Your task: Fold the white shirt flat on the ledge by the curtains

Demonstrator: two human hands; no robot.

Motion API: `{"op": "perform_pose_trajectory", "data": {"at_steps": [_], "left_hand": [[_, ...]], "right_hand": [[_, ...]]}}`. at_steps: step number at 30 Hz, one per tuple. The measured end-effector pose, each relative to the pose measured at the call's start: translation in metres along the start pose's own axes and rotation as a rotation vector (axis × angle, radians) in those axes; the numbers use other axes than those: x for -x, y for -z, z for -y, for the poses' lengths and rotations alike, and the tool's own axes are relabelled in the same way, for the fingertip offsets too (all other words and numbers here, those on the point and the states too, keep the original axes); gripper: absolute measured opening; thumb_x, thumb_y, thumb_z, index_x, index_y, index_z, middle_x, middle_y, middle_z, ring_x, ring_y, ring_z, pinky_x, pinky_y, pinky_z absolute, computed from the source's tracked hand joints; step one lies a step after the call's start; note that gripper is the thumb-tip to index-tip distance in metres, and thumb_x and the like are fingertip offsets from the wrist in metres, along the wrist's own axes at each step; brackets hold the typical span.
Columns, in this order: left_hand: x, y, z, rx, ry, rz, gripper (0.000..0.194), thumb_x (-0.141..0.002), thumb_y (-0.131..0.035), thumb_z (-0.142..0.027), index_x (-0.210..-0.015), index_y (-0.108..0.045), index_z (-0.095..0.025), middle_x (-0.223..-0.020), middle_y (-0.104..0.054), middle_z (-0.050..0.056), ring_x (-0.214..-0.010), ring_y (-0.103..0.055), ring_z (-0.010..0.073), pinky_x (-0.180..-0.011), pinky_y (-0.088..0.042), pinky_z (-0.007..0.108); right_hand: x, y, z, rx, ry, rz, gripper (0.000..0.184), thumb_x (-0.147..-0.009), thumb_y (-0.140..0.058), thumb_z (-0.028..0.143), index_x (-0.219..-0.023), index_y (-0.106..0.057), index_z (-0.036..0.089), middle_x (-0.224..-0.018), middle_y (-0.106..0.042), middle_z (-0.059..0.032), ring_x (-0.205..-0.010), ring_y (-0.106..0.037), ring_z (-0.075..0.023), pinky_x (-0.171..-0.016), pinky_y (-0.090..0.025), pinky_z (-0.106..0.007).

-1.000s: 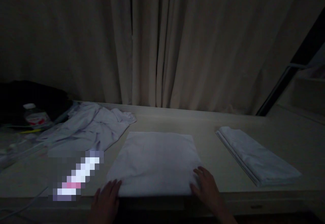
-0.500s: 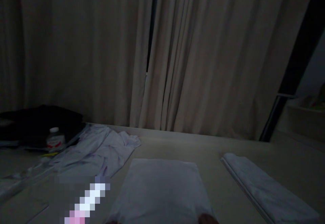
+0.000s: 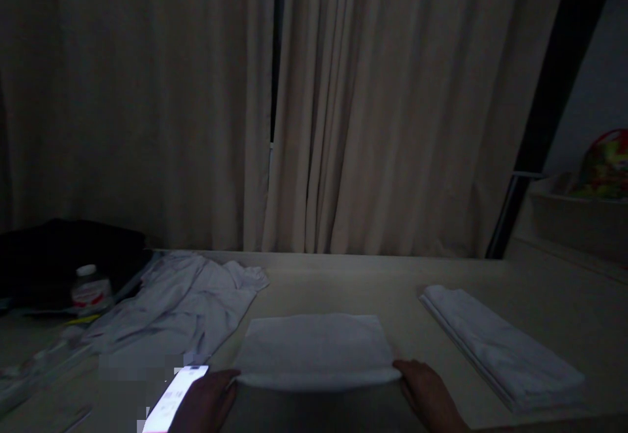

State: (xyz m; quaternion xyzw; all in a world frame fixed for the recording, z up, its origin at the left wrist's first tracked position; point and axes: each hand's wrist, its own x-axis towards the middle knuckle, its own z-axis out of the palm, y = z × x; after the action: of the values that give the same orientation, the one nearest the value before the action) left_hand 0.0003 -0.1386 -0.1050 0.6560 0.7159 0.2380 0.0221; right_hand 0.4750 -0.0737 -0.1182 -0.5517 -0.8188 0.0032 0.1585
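A white cloth (image 3: 314, 345) lies in front of me with its near part lifted and doubled over toward the far side. My left hand (image 3: 209, 399) pinches its near left corner. At the near right corner my right hand (image 3: 429, 390) pinches it the same way. Between the two hands the near edge is stretched out and sags slightly in the middle. Beside my left hand, a phone (image 3: 176, 394) with a lit screen is partly covered by that hand.
Crumpled white cloth (image 3: 191, 295) lies to the left, near a bottle (image 3: 91, 289) and a black item (image 3: 59, 246). A folded white cloth stack (image 3: 500, 348) rests on the right of the pale table (image 3: 338, 282). Curtains (image 3: 314, 106) hang behind.
Both hands have come up into view, bringing the cloth's near edge away from me, so less of its flat surface shows. The camera view has shifted slightly.
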Motion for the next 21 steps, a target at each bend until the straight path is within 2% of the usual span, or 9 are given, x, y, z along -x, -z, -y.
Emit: {"op": "perform_pose_trajectory", "data": {"at_steps": [4,7,9,12,14,16,21], "left_hand": [[-0.031,0.05,-0.03,0.226,0.097,-0.102,0.041,-0.076,-0.043,-0.05,-0.098,-0.065,-0.023,-0.103,-0.072,0.005,-0.097,-0.066,0.0241,-0.088,-0.051,0.036],[-0.041,0.081,-0.047,0.334,0.123,-0.158,0.038,-0.073,-0.049,-0.054,-0.092,-0.065,-0.026,-0.092,-0.074,0.001,-0.088,-0.068,0.0222,-0.079,-0.052,0.03],[-0.043,0.097,-0.055,0.365,0.119,-0.223,0.038,-0.071,-0.052,-0.057,-0.089,-0.065,-0.026,-0.089,-0.073,0.0,-0.082,-0.068,0.021,-0.075,-0.052,0.028],[-0.045,0.115,-0.065,0.385,0.175,-0.275,0.042,-0.068,-0.054,-0.06,-0.089,-0.065,-0.025,-0.084,-0.073,-0.001,-0.06,-0.064,0.0172,-0.062,-0.051,0.027],[-0.048,0.122,-0.071,0.397,0.206,-0.294,0.044,-0.065,-0.056,-0.06,-0.089,-0.066,-0.025,-0.08,-0.072,-0.002,-0.05,-0.058,0.0148,-0.056,-0.05,0.027],[-0.051,0.128,-0.078,0.414,0.225,-0.313,0.044,-0.063,-0.057,-0.06,-0.088,-0.066,-0.024,-0.077,-0.071,-0.002,-0.048,-0.057,0.0141,-0.054,-0.049,0.027],[-0.067,0.133,-0.088,0.445,0.215,-0.305,0.045,-0.064,-0.056,-0.06,-0.088,-0.065,-0.024,-0.073,-0.068,-0.003,-0.049,-0.056,0.0141,-0.051,-0.046,0.026]], "right_hand": [[-0.026,0.064,0.009,-0.008,-0.057,-0.033,0.031,-0.084,-0.04,0.022,-0.108,-0.06,0.02,-0.094,-0.069,-0.0085,-0.087,-0.063,-0.0237,-0.078,-0.045,-0.035],[-0.043,0.111,0.012,-0.032,-0.071,-0.043,0.03,-0.084,-0.042,0.026,-0.108,-0.059,0.02,-0.102,-0.068,-0.0088,-0.091,-0.063,-0.0226,-0.079,-0.044,-0.033],[-0.051,0.138,0.013,-0.044,-0.059,-0.059,0.029,-0.084,-0.042,0.027,-0.107,-0.06,0.021,-0.105,-0.067,-0.0078,-0.094,-0.062,-0.0214,-0.08,-0.043,-0.031],[-0.059,0.171,0.014,-0.029,-0.054,-0.072,0.025,-0.084,-0.043,0.029,-0.1,-0.062,0.023,-0.099,-0.069,-0.0055,-0.09,-0.062,-0.0209,-0.075,-0.041,-0.03],[-0.064,0.186,0.013,-0.024,-0.051,-0.063,0.024,-0.084,-0.044,0.03,-0.098,-0.063,0.024,-0.093,-0.069,-0.0048,-0.086,-0.063,-0.021,-0.072,-0.04,-0.03],[-0.069,0.195,0.011,-0.035,-0.041,-0.057,0.024,-0.084,-0.046,0.031,-0.097,-0.064,0.023,-0.092,-0.07,-0.0052,-0.084,-0.063,-0.0211,-0.071,-0.04,-0.03],[-0.082,0.199,0.003,-0.004,-0.025,-0.076,0.023,-0.085,-0.046,0.032,-0.095,-0.064,0.023,-0.093,-0.07,-0.0055,-0.085,-0.062,-0.0215,-0.072,-0.04,-0.03]]}}
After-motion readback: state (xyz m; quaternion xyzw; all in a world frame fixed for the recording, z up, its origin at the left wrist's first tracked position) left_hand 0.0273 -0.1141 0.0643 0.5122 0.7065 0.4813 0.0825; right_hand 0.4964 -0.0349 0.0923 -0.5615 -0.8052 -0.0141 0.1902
